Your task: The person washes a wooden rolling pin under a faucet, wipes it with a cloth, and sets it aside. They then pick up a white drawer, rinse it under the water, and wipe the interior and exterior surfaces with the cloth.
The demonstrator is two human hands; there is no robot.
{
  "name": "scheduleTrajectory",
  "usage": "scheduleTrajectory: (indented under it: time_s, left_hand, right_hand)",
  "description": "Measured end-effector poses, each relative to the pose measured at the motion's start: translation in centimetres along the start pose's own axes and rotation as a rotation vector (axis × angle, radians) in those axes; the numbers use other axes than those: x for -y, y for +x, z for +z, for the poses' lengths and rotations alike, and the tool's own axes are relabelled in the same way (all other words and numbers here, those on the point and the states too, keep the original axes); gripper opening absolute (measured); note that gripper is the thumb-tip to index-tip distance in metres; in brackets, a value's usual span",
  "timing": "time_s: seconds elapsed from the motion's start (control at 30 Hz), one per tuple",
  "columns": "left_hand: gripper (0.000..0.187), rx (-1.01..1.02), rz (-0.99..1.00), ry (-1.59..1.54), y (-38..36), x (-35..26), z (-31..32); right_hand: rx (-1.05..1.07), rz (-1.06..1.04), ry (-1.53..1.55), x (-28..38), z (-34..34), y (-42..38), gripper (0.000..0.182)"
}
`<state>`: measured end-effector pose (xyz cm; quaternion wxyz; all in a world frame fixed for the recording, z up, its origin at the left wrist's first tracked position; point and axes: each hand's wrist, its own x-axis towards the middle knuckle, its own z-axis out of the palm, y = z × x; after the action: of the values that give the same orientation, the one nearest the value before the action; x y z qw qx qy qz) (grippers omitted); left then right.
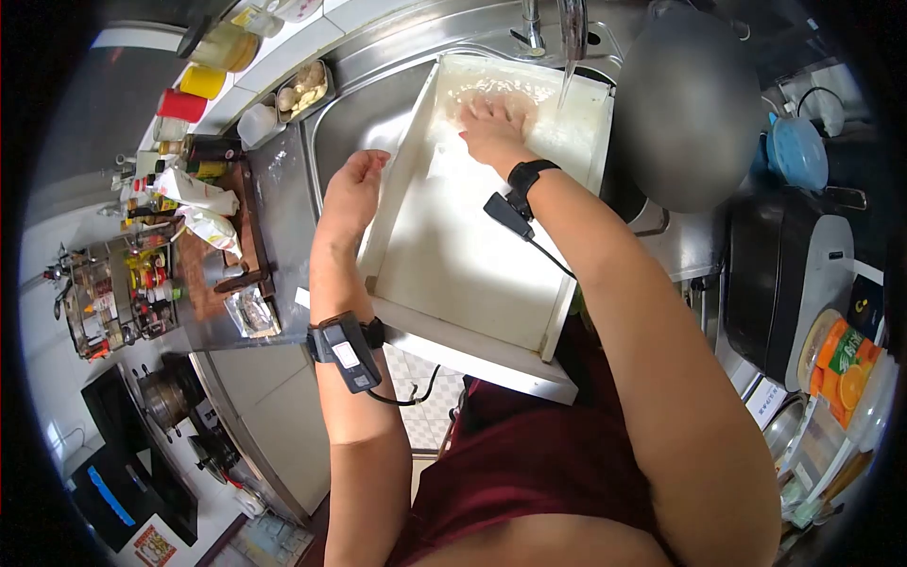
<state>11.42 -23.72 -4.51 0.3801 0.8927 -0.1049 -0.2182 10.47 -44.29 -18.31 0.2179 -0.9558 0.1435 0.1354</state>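
A white drawer-like tray (472, 283) rests tilted across the steel sink (350, 123), its far end under the tap (570, 28), from which water runs. My left hand (354, 189) grips the tray's left wall. My right hand (491, 128) lies flat, fingers spread, on the wet bottom at the tray's far end. Both wrists wear black bands with small devices.
A dark wok (685, 104) sits right of the sink. A small dish of pale food (304, 87) and cups (181, 102) stand at the left, with bottles and a spice rack (123, 293) beyond. A black appliance (784, 274) and an orange-labelled container (841, 364) are on the right.
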Motion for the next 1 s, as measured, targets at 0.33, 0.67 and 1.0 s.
scheduleTrajectory:
  time_s: [0.33, 0.67, 1.0]
  left_hand:
    - [0.023, 0.039, -0.029, -0.010, 0.9, 0.3, 0.5]
    - [0.023, 0.015, 0.018, 0.038, 0.8, -1.4, 1.3]
    - [0.025, 0.064, -0.038, 0.015, 1.2, -0.7, 1.4]
  right_hand:
    - [0.212, -0.444, 0.401, 6.1, 2.7, -3.7, 0.042]
    - [0.352, -0.795, 0.252, 10.2, 4.6, -11.0, 0.031]
    - [0.658, -1.019, 0.284, 10.1, 4.1, -12.4, 0.019]
